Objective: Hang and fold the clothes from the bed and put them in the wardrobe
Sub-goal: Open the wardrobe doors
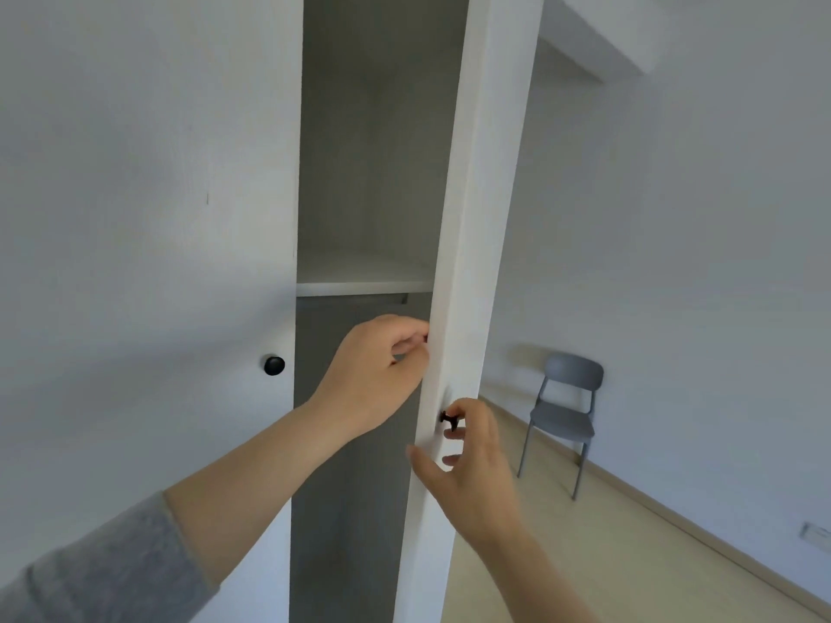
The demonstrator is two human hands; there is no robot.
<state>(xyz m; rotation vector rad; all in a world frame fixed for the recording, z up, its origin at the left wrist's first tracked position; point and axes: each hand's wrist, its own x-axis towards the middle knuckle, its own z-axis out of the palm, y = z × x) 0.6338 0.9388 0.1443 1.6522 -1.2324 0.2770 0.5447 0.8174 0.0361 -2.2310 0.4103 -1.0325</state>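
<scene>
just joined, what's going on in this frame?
A person stands at the wardrobe, whose right-hand door is partly open. The left hand grips that door's edge, and the right hand holds its black knob. The left-hand door is shut. Inside, a shelf with a rail under it shows; no clothes are in view. A grey chair stands by the far wall.
</scene>
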